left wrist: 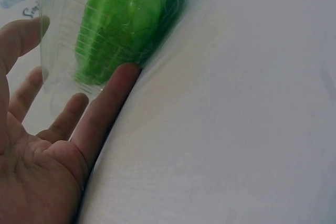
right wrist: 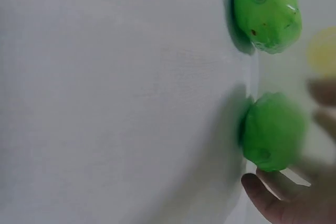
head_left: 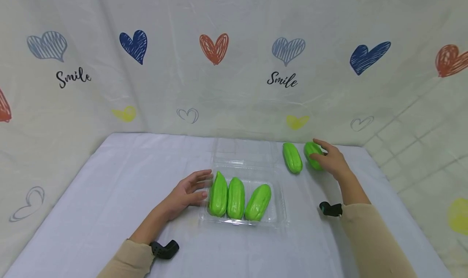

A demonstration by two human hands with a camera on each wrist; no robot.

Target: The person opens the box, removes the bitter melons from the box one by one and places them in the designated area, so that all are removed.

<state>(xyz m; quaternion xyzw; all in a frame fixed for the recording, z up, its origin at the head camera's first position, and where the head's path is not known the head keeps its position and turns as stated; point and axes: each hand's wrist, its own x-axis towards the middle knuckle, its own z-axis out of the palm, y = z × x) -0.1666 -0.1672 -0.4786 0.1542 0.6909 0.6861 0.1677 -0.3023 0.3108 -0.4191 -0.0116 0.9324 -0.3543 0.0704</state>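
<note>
A clear plastic tray (head_left: 279, 213) holds three green gourds (head_left: 236, 197) side by side. My left hand (head_left: 190, 192) lies open against the tray's left wall, its straight fingers (left wrist: 105, 108) touching the plastic (left wrist: 58, 51) beside the leftmost gourd (left wrist: 121, 19). At the back right two more green gourds lie on the cloth. My right hand (head_left: 334, 160) curls over the right one (head_left: 311, 151), thumb (right wrist: 262, 195) under it and fingers on its far side (right wrist: 273, 132). The other loose gourd (head_left: 292, 157) lies just left of it, untouched (right wrist: 268, 11).
The tray's clear lid (head_left: 245, 150) lies open behind it. A white cloth covers the table (head_left: 109, 197), and a pale backdrop printed with hearts (head_left: 213, 46) rises right behind the back edge. Black wrist mounts (head_left: 164, 249) sit on both forearms.
</note>
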